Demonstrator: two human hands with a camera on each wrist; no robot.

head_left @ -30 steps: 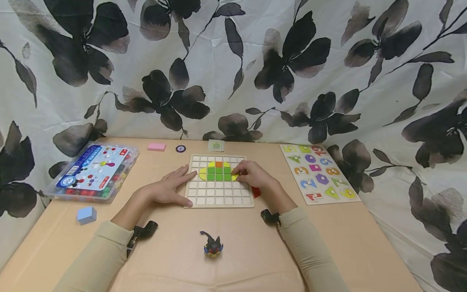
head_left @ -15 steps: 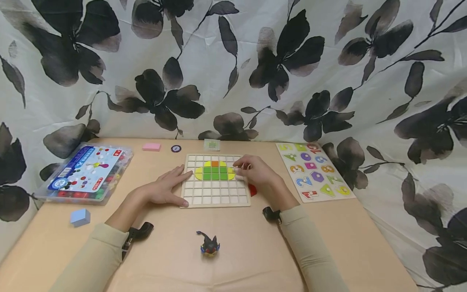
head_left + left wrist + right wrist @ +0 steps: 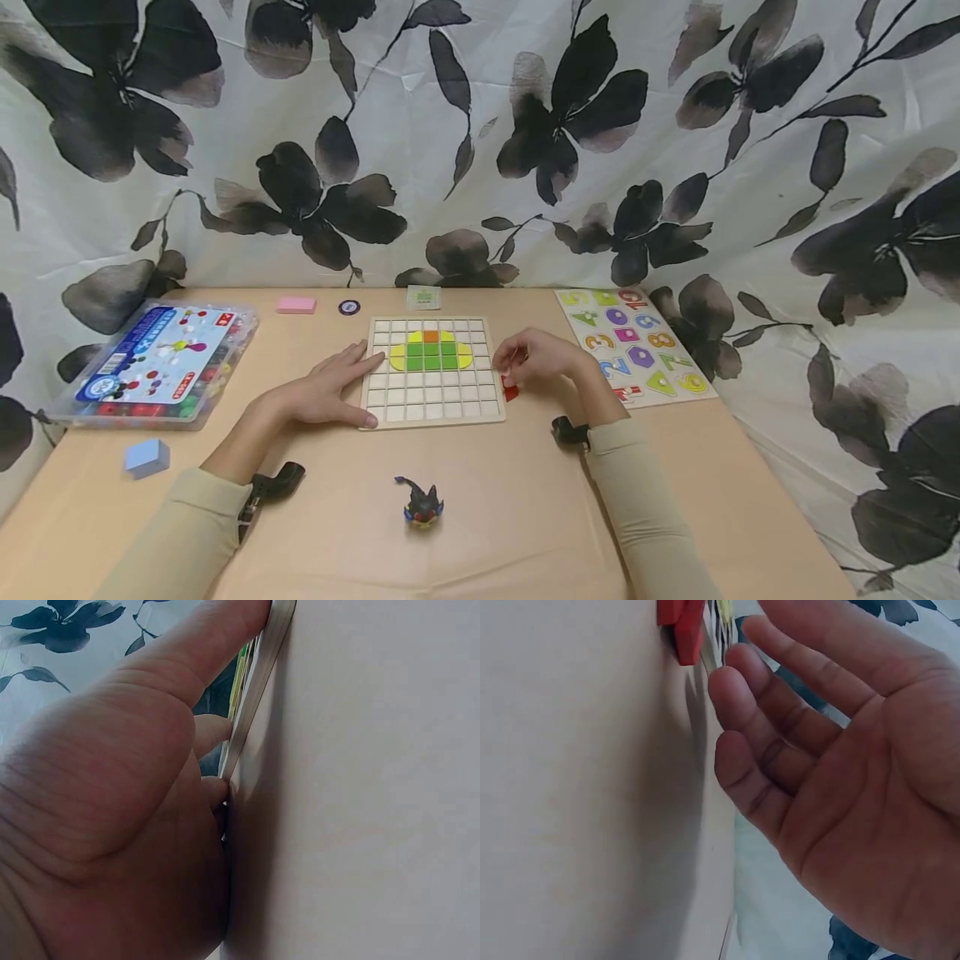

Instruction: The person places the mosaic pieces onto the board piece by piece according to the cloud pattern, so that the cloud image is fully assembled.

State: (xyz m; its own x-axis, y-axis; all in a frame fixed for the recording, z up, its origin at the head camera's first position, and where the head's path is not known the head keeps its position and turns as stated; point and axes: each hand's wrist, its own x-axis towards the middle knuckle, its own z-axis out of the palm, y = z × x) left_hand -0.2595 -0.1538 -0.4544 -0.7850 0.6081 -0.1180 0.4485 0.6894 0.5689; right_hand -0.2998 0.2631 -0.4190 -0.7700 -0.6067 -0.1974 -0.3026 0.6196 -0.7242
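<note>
A pale wooden grid board (image 3: pixel 433 412) lies in the middle of the table in the head view. Green square tiles (image 3: pixel 431 358) fill part of its upper half, with yellow rounded pieces (image 3: pixel 396 358) at the sides and an orange square (image 3: pixel 431 337) on top. My left hand (image 3: pixel 318 390) rests with straight fingers along the board's left edge, thumb at its lower corner. Just off the right edge hovers my right hand (image 3: pixel 543 357), its fingers loosely bent and nothing held. Red pieces (image 3: pixel 688 634) lie beside the board near its fingertips, partly hidden in the head view.
A small dark toy figure (image 3: pixel 423 505) stands in front. Left are a clear plastic case (image 3: pixel 161 358), a blue block (image 3: pixel 147 457) and a pink block (image 3: pixel 296 306). A round chip (image 3: pixel 349 307) and a pattern card (image 3: pixel 423 297) lie behind; a number puzzle board (image 3: pixel 637 350) lies right.
My right hand has drawn back from the yellow piece on the tiles to the right, over the red pieces. My left hand stays on the board's edge. The whole head view has shifted slightly.
</note>
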